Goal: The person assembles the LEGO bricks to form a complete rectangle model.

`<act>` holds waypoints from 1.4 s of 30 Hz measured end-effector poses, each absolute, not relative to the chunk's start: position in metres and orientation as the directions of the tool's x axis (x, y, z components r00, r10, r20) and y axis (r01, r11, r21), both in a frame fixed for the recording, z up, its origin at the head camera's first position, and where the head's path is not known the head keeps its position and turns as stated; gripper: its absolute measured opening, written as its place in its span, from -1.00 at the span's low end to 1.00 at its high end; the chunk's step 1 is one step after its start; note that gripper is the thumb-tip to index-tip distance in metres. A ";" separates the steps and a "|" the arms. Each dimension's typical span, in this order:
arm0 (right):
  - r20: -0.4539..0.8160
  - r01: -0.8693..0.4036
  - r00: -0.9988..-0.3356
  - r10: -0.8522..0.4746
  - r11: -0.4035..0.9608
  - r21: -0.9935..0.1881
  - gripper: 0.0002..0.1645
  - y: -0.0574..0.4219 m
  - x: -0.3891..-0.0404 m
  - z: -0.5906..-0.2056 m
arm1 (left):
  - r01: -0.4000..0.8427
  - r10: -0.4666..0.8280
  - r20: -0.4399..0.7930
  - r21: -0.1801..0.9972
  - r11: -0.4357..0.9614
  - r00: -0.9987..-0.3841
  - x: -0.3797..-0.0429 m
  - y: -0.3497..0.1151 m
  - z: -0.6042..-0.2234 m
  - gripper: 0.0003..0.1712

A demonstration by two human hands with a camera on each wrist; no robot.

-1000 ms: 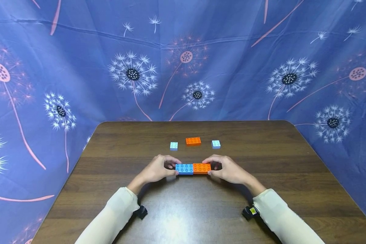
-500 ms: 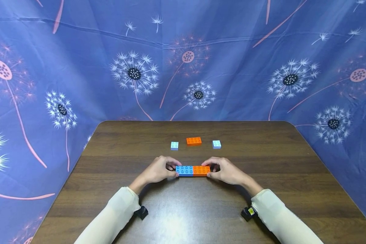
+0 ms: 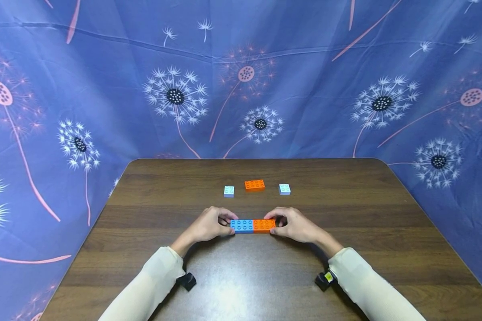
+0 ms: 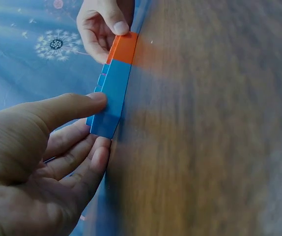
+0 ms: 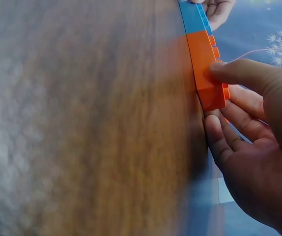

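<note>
A blue toy building brick [image 3: 242,226] and an orange toy building brick [image 3: 263,226] lie end to end on the table, studs up, their short sides meeting. My left hand [image 3: 209,224] pinches the outer end of the blue one between thumb and fingers. On the other side my right hand [image 3: 295,224] pinches the outer end of the orange one the same way. The left wrist view shows the thumb on the near long face of the blue brick [image 4: 114,93]. In the right wrist view the thumb presses the orange brick [image 5: 205,69].
Behind the hands on the brown wooden table [image 3: 152,187] lie a second orange brick [image 3: 255,185] and two small light-blue bricks, a left one [image 3: 229,191] and a right one [image 3: 284,189]. A blue dandelion-print cloth [image 3: 305,80] hangs beyond the far edge.
Both hands have drawn the blue and orange bricks slightly toward the person, keeping their pinch. The three bricks at the back stay in place.
</note>
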State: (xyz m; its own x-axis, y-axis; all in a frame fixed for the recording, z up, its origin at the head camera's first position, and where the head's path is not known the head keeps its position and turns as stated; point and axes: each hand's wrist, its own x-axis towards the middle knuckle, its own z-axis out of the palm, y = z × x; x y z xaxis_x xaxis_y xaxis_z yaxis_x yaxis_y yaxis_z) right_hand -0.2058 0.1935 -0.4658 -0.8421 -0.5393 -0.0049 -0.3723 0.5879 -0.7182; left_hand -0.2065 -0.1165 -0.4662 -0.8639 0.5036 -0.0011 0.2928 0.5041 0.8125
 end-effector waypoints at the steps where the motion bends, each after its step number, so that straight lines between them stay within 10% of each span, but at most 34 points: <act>1: -0.003 -0.372 -0.843 -0.537 0.588 -0.718 -0.60 0.194 -0.206 -0.466 | 0.295 0.503 0.002 0.811 0.505 -0.864 -0.207 -0.116 -0.467 -0.65; 23: 0.037 -0.406 -0.827 -0.561 0.549 -0.731 -0.51 0.197 -0.214 -0.459 | 0.288 0.503 0.000 0.819 0.496 -0.864 -0.209 -0.118 -0.473 -0.63; 42: 0.066 -0.346 -0.840 -0.538 0.438 -0.830 -0.42 0.188 -0.287 -0.438 | 0.281 0.500 -0.013 0.815 0.507 -0.866 -0.209 -0.120 -0.474 -0.63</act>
